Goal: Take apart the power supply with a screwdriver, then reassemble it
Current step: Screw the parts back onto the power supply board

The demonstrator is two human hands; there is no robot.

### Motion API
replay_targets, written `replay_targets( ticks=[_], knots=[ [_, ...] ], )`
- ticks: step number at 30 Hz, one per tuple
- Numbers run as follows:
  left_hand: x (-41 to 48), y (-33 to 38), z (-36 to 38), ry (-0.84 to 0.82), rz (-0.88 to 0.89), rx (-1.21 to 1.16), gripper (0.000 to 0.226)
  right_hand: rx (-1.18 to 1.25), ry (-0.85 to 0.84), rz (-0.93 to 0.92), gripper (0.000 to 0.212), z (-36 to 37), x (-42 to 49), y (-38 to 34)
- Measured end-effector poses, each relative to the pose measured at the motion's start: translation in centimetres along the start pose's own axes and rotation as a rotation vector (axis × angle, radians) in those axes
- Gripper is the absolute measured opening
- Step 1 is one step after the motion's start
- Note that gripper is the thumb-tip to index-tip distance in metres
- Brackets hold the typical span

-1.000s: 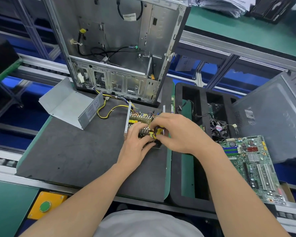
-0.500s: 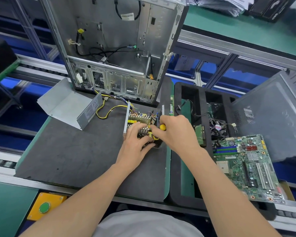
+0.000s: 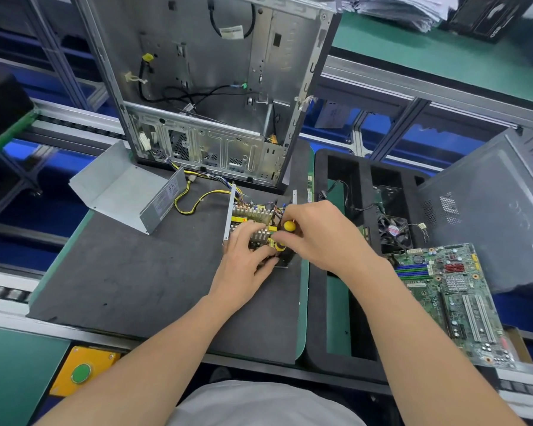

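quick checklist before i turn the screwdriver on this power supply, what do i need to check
1. Is the cover off the power supply: ok, it lies apart on the mat, to the left.
2. Is the left hand steadying the power supply: ok, it rests on the exposed board.
3. Does the right hand grip the screwdriver: ok, fingers curl round its yellow handle.
4. Is the screwdriver tip seated in a screw: cannot tell, the hands hide it.
5. Are the yellow wires out of the way: ok, they loop off to the left of the board.
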State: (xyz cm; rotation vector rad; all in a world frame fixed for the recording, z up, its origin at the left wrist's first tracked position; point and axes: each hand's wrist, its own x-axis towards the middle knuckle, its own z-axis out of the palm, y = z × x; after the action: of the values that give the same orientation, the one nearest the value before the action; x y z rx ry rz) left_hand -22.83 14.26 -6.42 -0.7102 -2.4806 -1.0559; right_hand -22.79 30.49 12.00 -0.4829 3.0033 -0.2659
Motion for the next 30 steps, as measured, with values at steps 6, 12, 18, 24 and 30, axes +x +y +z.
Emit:
replay_targets(
  ticks=[6, 12, 18, 24, 30],
  knots=[
    [0.2, 0.1, 0.0, -0.023, -0.029, -0.005, 0.015, 0.006, 0.144, 0.250, 0.048, 2.0, 0.3, -0.8],
    [0.0, 0.0, 0.1, -0.005, -0.016, -0.003, 0.012, -0.015, 0.122, 0.028, 0.036, 1.0, -0.2, -0.5],
    [0.0, 0.1, 0.1, -0.025, -0.013, 0.023, 0.011, 0.103, -0.114, -0.116, 0.016, 0.2, -0.2, 0.8],
    [0.1, 0.1, 0.1, -0.013, -0.014, 0.027, 0.013, 0.138, -0.048, -0.014, 0.019, 0.7, 0.0, 0.4],
    [0.0, 0.0, 0.3, -0.024, -0.032, 0.035, 0.016, 0.142, -0.013, 0.027, 0.018, 1.0, 0.0, 0.3]
  ],
)
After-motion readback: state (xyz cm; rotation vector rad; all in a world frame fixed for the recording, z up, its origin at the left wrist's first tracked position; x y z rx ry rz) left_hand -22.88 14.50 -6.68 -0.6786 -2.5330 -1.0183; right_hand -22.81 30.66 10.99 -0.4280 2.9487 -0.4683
